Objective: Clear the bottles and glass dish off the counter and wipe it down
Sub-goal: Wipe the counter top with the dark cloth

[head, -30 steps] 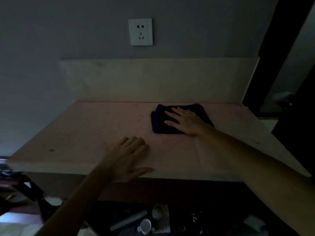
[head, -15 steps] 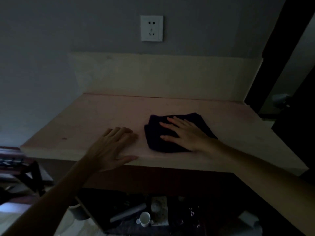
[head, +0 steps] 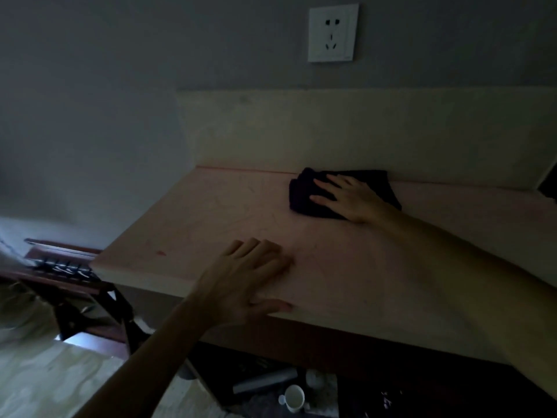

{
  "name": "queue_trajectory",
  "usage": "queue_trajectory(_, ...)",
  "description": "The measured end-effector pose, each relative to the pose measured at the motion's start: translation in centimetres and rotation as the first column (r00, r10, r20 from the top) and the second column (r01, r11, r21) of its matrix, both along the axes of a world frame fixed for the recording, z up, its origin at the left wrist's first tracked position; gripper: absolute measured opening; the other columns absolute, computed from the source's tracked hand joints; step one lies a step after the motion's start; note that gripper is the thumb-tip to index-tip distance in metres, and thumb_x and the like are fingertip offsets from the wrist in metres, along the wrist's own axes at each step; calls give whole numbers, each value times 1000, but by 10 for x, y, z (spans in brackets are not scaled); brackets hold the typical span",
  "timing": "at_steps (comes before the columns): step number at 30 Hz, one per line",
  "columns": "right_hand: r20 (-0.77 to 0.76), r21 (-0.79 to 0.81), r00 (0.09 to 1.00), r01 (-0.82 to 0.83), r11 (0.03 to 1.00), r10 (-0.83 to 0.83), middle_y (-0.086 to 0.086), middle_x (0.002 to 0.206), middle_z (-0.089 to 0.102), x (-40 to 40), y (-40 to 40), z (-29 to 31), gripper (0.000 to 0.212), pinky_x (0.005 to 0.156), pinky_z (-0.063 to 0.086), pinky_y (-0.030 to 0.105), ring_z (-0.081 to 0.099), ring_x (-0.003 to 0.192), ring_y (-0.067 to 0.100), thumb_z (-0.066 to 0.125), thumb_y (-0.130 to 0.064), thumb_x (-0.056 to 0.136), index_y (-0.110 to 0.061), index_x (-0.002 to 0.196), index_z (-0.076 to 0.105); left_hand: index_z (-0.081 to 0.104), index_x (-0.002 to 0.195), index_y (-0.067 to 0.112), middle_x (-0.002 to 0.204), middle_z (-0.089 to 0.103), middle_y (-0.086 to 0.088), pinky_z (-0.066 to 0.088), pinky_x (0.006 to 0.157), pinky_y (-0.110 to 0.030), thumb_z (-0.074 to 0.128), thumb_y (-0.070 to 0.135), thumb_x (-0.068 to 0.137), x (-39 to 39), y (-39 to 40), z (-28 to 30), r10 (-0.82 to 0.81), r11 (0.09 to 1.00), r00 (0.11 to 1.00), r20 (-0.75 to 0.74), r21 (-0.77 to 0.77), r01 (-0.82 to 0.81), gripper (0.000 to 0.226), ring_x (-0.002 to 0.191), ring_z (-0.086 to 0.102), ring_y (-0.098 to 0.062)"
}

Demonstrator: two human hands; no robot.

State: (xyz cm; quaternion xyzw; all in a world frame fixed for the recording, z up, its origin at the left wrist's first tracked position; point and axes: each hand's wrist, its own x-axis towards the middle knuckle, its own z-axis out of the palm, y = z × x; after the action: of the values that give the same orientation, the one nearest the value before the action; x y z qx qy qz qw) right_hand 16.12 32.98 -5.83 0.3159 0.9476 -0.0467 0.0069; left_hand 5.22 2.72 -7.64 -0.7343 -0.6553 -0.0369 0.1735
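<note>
Against the backsplash, at the bench's [head: 211, 218] far edge, a dark cloth [head: 304, 194] lay under the right hand [head: 346, 196], fingers straight and pressing it flat. Well apart, the left hand [head: 244, 285] rested open near the front edge, holding nothing. No writing was readable.

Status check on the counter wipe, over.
Right hand flat on dark cloth at backsplash. Left hand flat on counter front edge. No bottles or dish on top.

no readable text, labels, brands or numbers anywhere in view
</note>
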Motion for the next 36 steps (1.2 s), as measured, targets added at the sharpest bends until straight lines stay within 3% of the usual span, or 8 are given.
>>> queue_trajectory(4, 2, -11, 999, -47, 999, 47, -7, 164, -1, 37, -61, 3, 74, 119, 2, 43, -1, 151, 18, 13, -76, 87, -42, 153, 4, 58, 125, 7, 122, 59, -7, 45, 82, -39, 43, 80, 82, 7, -3, 2, 43, 996, 998, 54, 75, -47, 86, 98, 57, -27)
queue_trajectory(12, -71, -3, 987, -144, 990, 144, -15, 162, -6, 109, -190, -9, 76, 121, -2, 40, -8, 150, 10, 11, -82, 83, -48, 150, 0, 55, 126, 8, 124, 56, -5, 39, 88, -33, 41, 77, 84, -36, -42, -4, 112, 980, 984, 137, 151, -132, 82, 105, 57, -26)
queue_trajectory(17, -43, -68, 990, -138, 988, 135, -14, 163, 0, 77, -168, -1, 74, 121, 1, 42, -3, 150, 9, 12, -82, 83, -50, 149, 6, 56, 128, 13, 126, 54, -3, 44, 90, -38, 42, 76, 85, -77, -55, -7, 142, 984, 986, 84, 93, -149, 78, 108, 58, -26)
queue_trajectory(28, -35, -26, 999, -36, 999, 35, -8, 162, 11, -117, -31, 1, 72, 117, 10, 46, 10, 149, 21, 13, -79, 85, -46, 150, 16, 62, 128, 15, 125, 62, -7, 44, 81, -38, 46, 75, 84, -89, -55, -14, 116, 987, 993, 37, 103, -120, 76, 100, 60, -27)
queue_trajectory(36, -22, -25, 1000, -14, 1000, 14, -6, 164, 3, -103, -60, 0, 72, 119, 3, 43, 3, 150, 21, 10, -76, 87, -44, 152, 7, 63, 126, 17, 122, 63, -4, 42, 80, -36, 48, 74, 84, -86, -57, -10, 88, 989, 995, 48, 115, -93, 72, 98, 61, -24)
